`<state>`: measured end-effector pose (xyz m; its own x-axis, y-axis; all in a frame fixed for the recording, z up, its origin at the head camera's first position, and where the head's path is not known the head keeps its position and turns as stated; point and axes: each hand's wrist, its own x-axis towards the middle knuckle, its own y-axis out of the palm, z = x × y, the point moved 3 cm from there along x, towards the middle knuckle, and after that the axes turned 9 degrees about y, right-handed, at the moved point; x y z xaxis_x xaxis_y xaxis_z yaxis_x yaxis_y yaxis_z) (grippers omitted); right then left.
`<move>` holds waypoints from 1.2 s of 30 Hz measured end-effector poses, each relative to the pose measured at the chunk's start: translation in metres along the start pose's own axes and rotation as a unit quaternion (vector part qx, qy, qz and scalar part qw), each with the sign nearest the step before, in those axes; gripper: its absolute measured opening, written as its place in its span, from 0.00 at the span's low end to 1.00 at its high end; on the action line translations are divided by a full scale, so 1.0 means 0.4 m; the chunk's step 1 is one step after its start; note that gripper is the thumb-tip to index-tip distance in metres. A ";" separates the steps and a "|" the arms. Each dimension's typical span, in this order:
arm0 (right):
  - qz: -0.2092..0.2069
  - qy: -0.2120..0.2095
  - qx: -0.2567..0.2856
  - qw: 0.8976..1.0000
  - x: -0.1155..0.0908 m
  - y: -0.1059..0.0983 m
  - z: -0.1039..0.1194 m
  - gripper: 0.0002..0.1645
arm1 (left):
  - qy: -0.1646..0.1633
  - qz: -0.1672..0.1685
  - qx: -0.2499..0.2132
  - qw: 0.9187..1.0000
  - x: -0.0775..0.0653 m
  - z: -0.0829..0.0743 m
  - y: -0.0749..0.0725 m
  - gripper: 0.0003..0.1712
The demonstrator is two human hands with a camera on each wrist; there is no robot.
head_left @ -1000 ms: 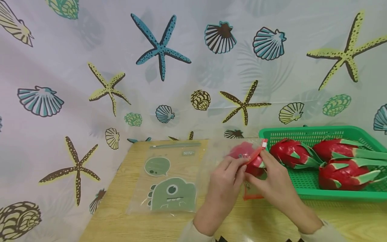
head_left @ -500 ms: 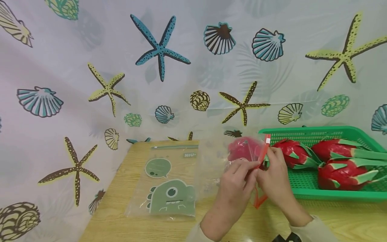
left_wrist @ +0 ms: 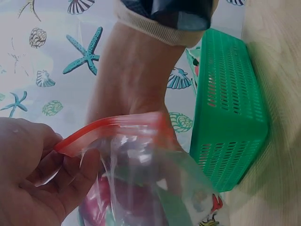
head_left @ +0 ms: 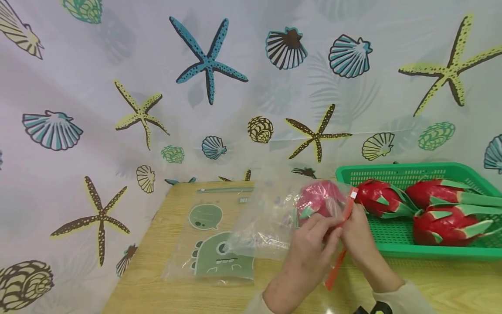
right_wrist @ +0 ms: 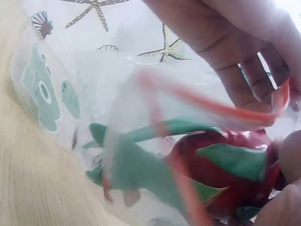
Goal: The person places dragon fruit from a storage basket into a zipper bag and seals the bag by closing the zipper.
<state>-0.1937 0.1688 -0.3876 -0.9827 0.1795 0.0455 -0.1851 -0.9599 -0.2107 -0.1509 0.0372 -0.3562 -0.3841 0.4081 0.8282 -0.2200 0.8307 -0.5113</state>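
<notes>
A clear zip bag [head_left: 262, 229] with a red zip strip [head_left: 334, 271] is held up above the table, its body stretching left. Inside it shows a dragon fruit [head_left: 319, 194], red with green scales, seen through the plastic. My left hand [head_left: 307, 257] pinches the red zip edge between thumb and fingers. Past that edge, at the bag's mouth, is my right hand [head_left: 356, 229], its fingertips hidden in the head view. In the right wrist view, the right fingers [right_wrist: 287, 202] grip the end of the dragon fruit.
A second clear bag [head_left: 205, 216] printed with a green monster lies flat on the wooden table [head_left: 141, 270], partly under the held bag. Close on the right stands a green basket [head_left: 443, 251] with several dragon fruits [head_left: 447, 226]. A shell-patterned curtain [head_left: 235, 100] hangs behind.
The held bag has spread out leftward over the printed bag. My right hand has shifted slightly right and behind the zip strip, while the left hand has moved right, still pinching the edge.
</notes>
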 end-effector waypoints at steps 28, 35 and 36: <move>0.138 0.151 0.154 0.967 -0.030 0.027 -0.035 0.28 | -0.077 -0.027 -0.082 0.993 -0.002 0.047 -0.005 0.07; 0.182 0.112 0.028 0.976 -0.038 0.030 -0.045 0.39 | -0.240 -0.053 -0.172 0.954 -0.010 0.133 -0.033 0.11; 0.187 0.106 0.003 0.977 -0.040 0.029 -0.048 0.39 | -0.255 -0.058 -0.185 0.947 -0.012 0.143 -0.033 0.11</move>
<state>-0.1802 0.1591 -0.4096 -0.9610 -0.1434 -0.2364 0.1860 -0.9680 -0.1688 -0.1973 0.0025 -0.3667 -0.7807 0.1489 0.6069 0.0057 0.9729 -0.2313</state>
